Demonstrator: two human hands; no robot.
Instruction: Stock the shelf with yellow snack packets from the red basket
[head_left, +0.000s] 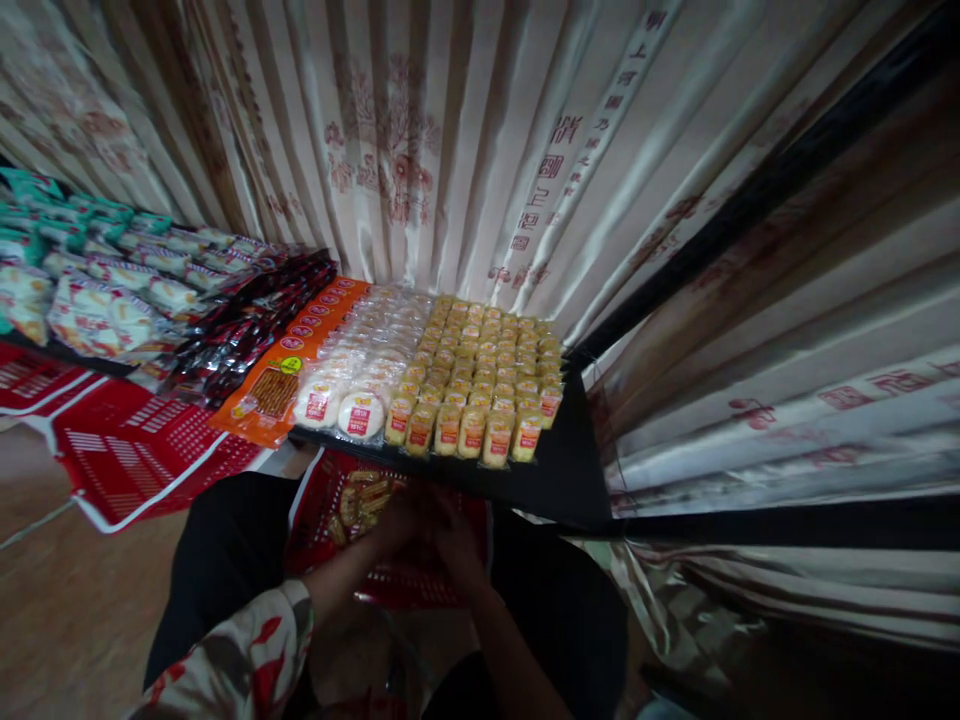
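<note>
Both hands, left hand (394, 525) and right hand (457, 545), over red plastic basket (420, 580) below black tabletop (555, 480); finger grip too dark to tell; yellow wrapped snack packs (480, 390) at the edge could get knocked off.

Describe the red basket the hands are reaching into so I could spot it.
Find the black shelf stacked with yellow snack packs. Just below its front edge, at the person's knees, sits the red basket, where the left hand and right hand meet. Unlike the empty red crates leftward, it holds loose packets.
</note>
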